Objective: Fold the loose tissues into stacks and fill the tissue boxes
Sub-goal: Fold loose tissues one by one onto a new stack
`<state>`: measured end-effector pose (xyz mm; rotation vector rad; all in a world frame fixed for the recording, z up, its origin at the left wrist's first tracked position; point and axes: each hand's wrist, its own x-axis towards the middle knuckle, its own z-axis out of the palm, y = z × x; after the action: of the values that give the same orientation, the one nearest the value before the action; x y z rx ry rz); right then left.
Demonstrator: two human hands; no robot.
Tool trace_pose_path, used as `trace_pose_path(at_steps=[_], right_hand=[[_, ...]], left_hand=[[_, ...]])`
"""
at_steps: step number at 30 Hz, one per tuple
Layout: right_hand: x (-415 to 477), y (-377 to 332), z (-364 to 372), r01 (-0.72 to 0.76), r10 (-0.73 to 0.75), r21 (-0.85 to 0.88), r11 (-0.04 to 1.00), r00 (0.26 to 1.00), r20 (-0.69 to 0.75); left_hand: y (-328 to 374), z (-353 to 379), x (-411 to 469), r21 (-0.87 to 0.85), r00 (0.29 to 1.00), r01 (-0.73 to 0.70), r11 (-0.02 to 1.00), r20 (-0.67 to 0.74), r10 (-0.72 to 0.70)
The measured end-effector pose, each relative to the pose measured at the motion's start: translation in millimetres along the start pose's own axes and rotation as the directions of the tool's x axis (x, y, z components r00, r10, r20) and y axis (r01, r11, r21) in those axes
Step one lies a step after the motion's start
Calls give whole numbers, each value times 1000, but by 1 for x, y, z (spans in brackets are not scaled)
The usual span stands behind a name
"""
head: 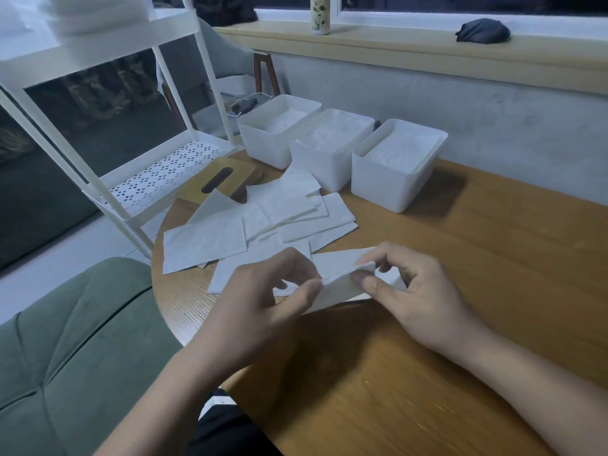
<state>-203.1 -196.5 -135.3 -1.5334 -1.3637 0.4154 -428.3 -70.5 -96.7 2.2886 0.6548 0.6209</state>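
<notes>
Warm-toned wood grain runs across the round-edged table (460, 291), with a green tufted seat cushion (65, 340) just beside its near left edge. Both bare forearms reach in from the bottom. The left hand (263, 301) pinches one end of a half-folded tissue (337, 263) between thumb and curled fingers. The right hand (418, 291) pinches the other end between thumb and forefinger, so the sheet is held just above the tabletop with its fold creased between them.

Just beyond the hands, a scatter of loose tissues (263, 222) lies flat and overlapping on the table, some single, some already doubled over. At the pile's far left a wooden lid with a dark slot (237, 169) rests tilted, partly under a sheet.

Behind the pile stand three white lidless tissue boxes in a diagonal row, touching or nearly so: the left box (263, 143), the middle box (319, 166) and the right box (385, 185). Each holds white tissue (the right one looks fullest).

A white shelving rack (158, 179) stands left of the table. Along the far windowsill (394, 44) sit a floral bottle (319, 14) and a dark cloth bundle (483, 31).
</notes>
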Motion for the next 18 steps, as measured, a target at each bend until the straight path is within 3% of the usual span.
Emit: trace_pose_path(at_steps=[6,11,14,18], right_hand=[[6,11,-6,-81,97,195,977,992,-77],[8,23,-9,-130,156,173,976,976,-149],[10,27,-8,-174,185,71,982,964,-193],[11,28,-10,-202,179,-74,977,953,-245]], left_hand=[[-16,7,-3,-196,980,180,964,-42,-192],[-19,15,5,-352,920,332,875,-85,-383],[-16,18,12,-309,905,375,874,-82,-417],[-14,23,19,-121,919,371,921,-94,-383]])
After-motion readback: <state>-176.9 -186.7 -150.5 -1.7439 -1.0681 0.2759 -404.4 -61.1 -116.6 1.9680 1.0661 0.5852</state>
